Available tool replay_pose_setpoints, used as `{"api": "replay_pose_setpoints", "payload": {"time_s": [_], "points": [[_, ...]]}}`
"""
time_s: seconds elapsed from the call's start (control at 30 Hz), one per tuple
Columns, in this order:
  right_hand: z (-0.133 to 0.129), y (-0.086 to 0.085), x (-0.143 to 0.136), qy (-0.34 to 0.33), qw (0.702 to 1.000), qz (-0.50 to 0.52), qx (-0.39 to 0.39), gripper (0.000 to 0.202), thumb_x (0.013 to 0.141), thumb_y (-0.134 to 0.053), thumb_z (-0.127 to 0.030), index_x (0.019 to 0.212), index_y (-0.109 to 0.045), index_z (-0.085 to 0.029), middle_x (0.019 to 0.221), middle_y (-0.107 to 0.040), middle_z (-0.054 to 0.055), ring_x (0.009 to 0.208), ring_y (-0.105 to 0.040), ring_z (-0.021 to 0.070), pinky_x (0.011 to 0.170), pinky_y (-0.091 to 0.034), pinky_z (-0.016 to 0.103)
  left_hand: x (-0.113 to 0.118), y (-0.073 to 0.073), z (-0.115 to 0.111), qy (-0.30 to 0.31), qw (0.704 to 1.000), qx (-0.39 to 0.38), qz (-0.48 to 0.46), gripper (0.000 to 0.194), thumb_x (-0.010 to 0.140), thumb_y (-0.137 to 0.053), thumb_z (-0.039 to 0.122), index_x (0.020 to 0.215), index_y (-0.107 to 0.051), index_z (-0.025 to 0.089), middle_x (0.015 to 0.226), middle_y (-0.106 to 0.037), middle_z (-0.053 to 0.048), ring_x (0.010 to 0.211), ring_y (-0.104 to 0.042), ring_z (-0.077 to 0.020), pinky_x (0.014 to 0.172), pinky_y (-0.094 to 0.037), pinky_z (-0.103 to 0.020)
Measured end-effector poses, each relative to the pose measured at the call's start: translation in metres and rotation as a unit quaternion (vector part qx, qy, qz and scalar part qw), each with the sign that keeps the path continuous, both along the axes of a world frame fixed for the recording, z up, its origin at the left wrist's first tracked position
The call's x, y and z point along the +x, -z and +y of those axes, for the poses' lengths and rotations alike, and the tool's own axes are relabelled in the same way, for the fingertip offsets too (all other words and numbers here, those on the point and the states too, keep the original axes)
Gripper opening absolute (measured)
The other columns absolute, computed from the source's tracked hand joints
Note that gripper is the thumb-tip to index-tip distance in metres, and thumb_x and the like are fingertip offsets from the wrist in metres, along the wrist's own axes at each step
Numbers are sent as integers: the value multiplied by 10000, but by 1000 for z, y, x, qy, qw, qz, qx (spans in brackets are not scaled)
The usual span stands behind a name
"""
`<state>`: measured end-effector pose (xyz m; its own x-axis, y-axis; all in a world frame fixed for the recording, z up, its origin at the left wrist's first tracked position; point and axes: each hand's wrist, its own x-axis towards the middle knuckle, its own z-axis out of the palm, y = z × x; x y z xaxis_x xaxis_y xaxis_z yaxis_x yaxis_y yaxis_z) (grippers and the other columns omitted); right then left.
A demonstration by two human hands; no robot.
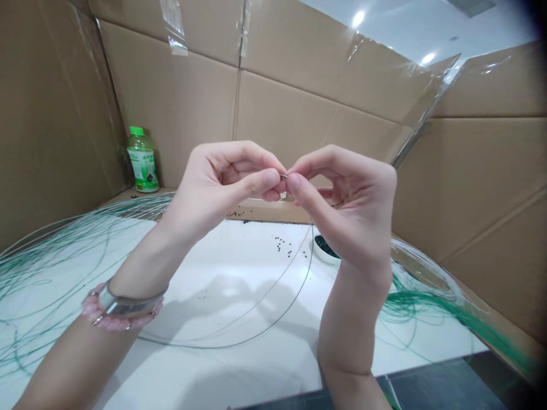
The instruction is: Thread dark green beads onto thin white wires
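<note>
My left hand (205, 182) and my right hand (359, 205) are raised above the white tabletop, fingertips meeting. Between their pinched thumbs and index fingers is a small thin dark piece (283, 176), its ends covered by the fingers. Both hands are closed on it. Below them a thin dark cord (294, 304) hangs or lies in a wide curve, with a paler strand (273, 282) beside it. Whether these strands join the held piece is hidden. Behind my right wrist stands a white bowl (323, 252) of small dark beads (325, 245), partly covered.
Loose dark beads (282, 246) are scattered on the white surface (239, 256). Green and clear strands (85, 239) spread at left, and a green bundle (431, 302) lies at right. A green-capped bottle (143, 162) stands at back left. Cardboard walls (325, 119) enclose the table.
</note>
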<state>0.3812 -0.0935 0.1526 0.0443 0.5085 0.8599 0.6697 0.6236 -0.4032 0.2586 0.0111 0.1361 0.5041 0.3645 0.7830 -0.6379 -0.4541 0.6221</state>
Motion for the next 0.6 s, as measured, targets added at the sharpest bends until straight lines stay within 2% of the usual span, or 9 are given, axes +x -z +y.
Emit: {"api": "replay_pose_setpoints", "payload": {"time_s": [0.17, 0.33, 0.5, 0.6], "points": [[1, -2, -1, 3, 1000, -5, 6, 136, 782, -620, -98, 726, -616, -222, 683, -617, -26, 633, -604, 109, 486, -546, 224, 4, 1, -2, -4, 1000, -20, -9, 33, 770, -687, 228, 781, -714, 213, 699, -689, 40, 619, -650, -58, 612, -550, -118], [4, -1, -6, 8, 999, 27, 26, 158, 809, -603, -114, 700, -603, -228, 669, -606, -43, 614, -603, 95, 505, -551, 224, 10, 2, -3, 16, 997, -62, -30, 93, 735, -711, 301, 754, -701, 211, 667, -673, 48, 593, -623, -44, 605, -542, -122], [7, -1, -6, -6, 997, 61, 52, 146, 818, -601, -127, 707, -600, -222, 674, -603, -52, 622, -619, 85, 514, -537, 206, 12, 3, -2, 7, 997, -67, -35, 106, 719, -724, 310, 744, -698, 210, 642, -659, 53, 580, -612, -39, 596, -537, -121], [5, -3, -5, 7, 999, 42, 5, 131, 826, -601, -151, 710, -588, -213, 687, -612, -37, 654, -629, 103, 552, -551, 225, 13, 4, -2, -13, 998, -55, -29, 89, 738, -711, 304, 736, -697, 216, 671, -667, 42, 581, -610, -47, 597, -542, -140]]}}
